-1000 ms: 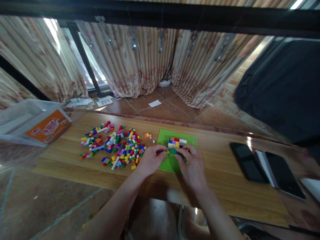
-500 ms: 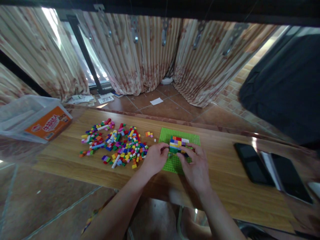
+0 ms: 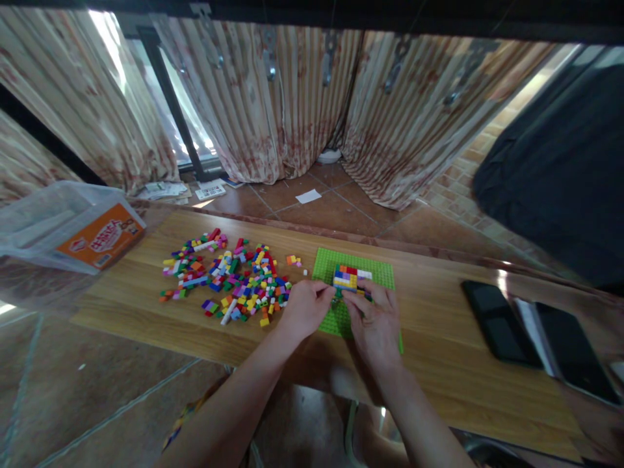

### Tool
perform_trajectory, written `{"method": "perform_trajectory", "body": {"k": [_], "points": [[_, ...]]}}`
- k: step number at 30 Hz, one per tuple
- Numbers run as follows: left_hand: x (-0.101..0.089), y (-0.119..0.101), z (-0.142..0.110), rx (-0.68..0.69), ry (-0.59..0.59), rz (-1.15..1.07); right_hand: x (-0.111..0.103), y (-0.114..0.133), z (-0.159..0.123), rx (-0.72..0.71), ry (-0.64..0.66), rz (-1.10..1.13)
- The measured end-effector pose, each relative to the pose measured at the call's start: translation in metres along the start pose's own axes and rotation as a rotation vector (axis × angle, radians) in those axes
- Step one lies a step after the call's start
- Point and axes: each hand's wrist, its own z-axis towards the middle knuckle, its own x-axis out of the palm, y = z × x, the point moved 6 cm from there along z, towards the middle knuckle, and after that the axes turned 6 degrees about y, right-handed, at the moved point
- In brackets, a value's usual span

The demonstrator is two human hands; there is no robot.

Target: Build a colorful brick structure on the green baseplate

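Wood tbl w/ loose multicol. bricks L, green baseplate mid, flat blk device R.

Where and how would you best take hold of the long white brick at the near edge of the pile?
Probably by the near end, pinching its long sides from above. The long white brick is narrow and lies slanted; that end points toward the bare tabletop, while loose bricks crowd its far end. The left hand is nearer.
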Motion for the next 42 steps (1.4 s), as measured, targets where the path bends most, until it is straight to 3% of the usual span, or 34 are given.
{"method": "perform_trajectory", "body": {"k": [17, 21, 24, 28, 31, 35, 39, 42], "points": [[0.001, -0.003, 0.001, -0.161, -0.148, 0.096, 0.01, -0.001, -0.012, -0.004, -0.077, -0.042], [0.002, -0.006, 0.0, -0.105, -0.124, 0.12, 0.001, -0.003, -0.009, -0.027, -0.102, 0.031], [-0.004, -0.009, -0.004, -0.093, -0.142, 0.169, -0.018, -0.005, -0.004, -0.017, -0.179, 0.123], [-0.021, -0.008, -0.01, -0.075, -0.172, 0.113, -0.046, -0.023, -0.003, 0.145, -0.342, 0.234], [-0.041, -0.002, -0.012, -0.03, -0.233, 0.027, -0.051, -0.037, -0.006, 0.28, -0.369, 0.31], [-0.077, 0.016, -0.015, -0.008, -0.397, -0.132, -0.045, -0.028, -0.009, 0.288, -0.29, 0.357], [-0.113, 0.033, -0.024, -0.027, -0.594, -0.363, -0.028, 0.005, -0.009, 0.172, -0.121, 0.393], [-0.127, 0.04, -0.03, -0.046, -0.667, -0.527, -0.008, 0.032, -0.011, 0.046, 0.035, 0.393]]}}
